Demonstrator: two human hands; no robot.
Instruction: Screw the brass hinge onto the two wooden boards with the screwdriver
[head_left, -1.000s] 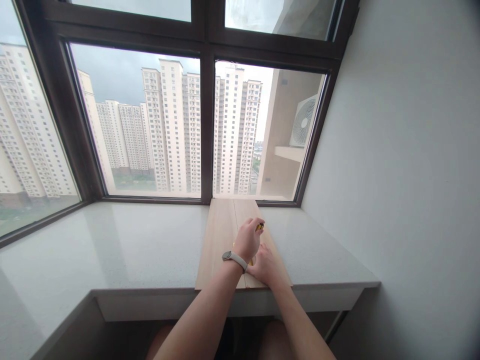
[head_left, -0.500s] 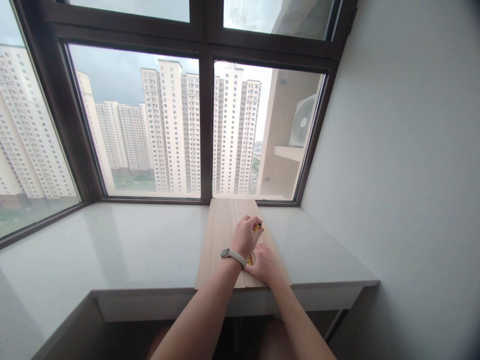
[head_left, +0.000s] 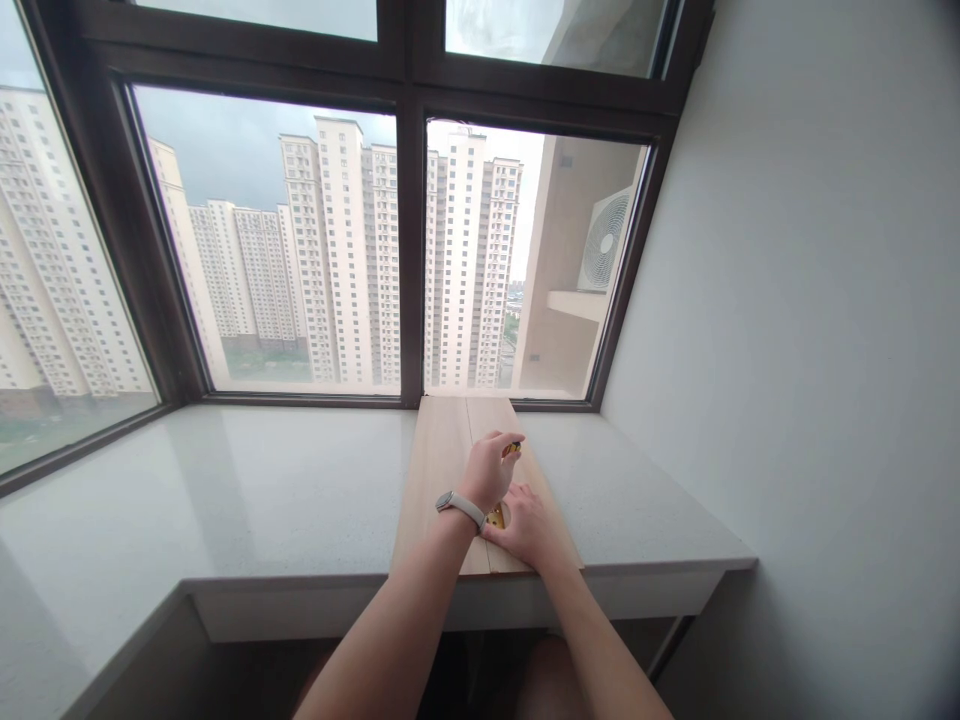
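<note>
Yellow-and-black tool point(head_left: 511, 448) up at the top of the grip, and the left hand point(head_left: 489, 470) has it, fingers curled and clamped around it, above the wooden boards point(head_left: 435, 470); its lower end is hidden behind the hand. A pale-strapped watch point(head_left: 455, 506) rides that wrist. Just below, the right hand point(head_left: 527, 528) lies on the wood, thumb reaching out well apart from the fingers, and in that gap sits a brass-coloured plate point(head_left: 496, 517) with dark spots, close to the seam between the boards; whether the thumb touches it, I cannot tell.

Down to the surface: the boards lie side by side on a pale, glossy countertop point(head_left: 285, 490), running from its near edge right back to the window frame point(head_left: 411, 250). Dark brown, that frame, with tall apartment towers point(head_left: 341, 250) beyond the glass and an air-conditioner unit point(head_left: 606, 242) on a ledge outside to the right. A plain whitish wall point(head_left: 825, 300) closes the right side, and below the counter a bare knee point(head_left: 551, 670) shows in shadow.
</note>
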